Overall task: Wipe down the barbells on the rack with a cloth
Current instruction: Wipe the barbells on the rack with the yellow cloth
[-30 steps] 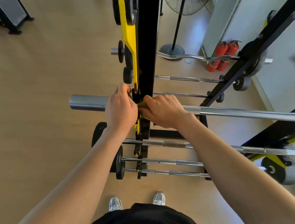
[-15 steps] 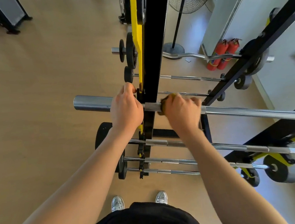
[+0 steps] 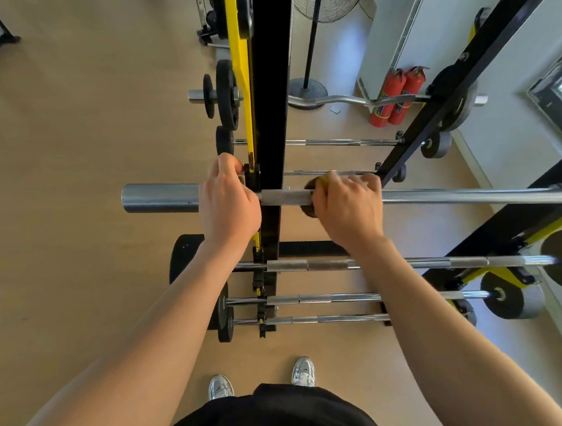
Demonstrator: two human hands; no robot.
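Your left hand (image 3: 227,200) curls around the top barbell (image 3: 475,195) where its sleeve meets the black rack upright (image 3: 271,77). Your right hand (image 3: 347,207) grips the cloth (image 3: 309,211), wrapped round the bar's shaft just right of that upright.

The black and yellow rack (image 3: 271,94) stands on the tan floor (image 3: 67,197) in front of me. A thick barbell (image 3: 475,194) lies across its hooks, with three thinner bars (image 3: 331,298) racked lower down.

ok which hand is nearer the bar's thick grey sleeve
Left. The left hand grips at the inner end of the sleeve; the right hand holds the cloth beyond the black upright.
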